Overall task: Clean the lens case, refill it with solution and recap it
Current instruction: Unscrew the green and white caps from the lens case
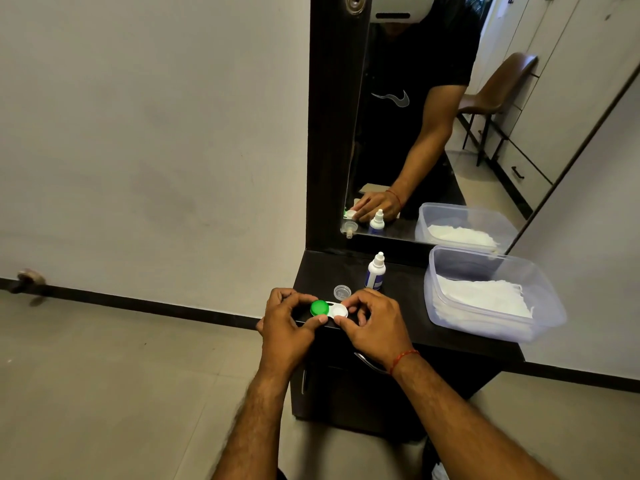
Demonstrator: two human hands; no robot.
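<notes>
At the tabletop's (408,308) near edge, the left hand (284,325) pinches the lens case (331,309) at its green cap (319,307). The right hand (377,323) pinches its white end. The solution bottle (375,272) stands just beyond.

I read the lens case (331,305) as smooth plastic, its green cap (319,308) glossy and its white cap (340,311) duller. The bottle (375,271) looks like smooth white plastic. The tub (498,332) is frosted translucent plastic holding soft white tissue (485,296), and the dark shelf (405,299) looks matt.
</notes>
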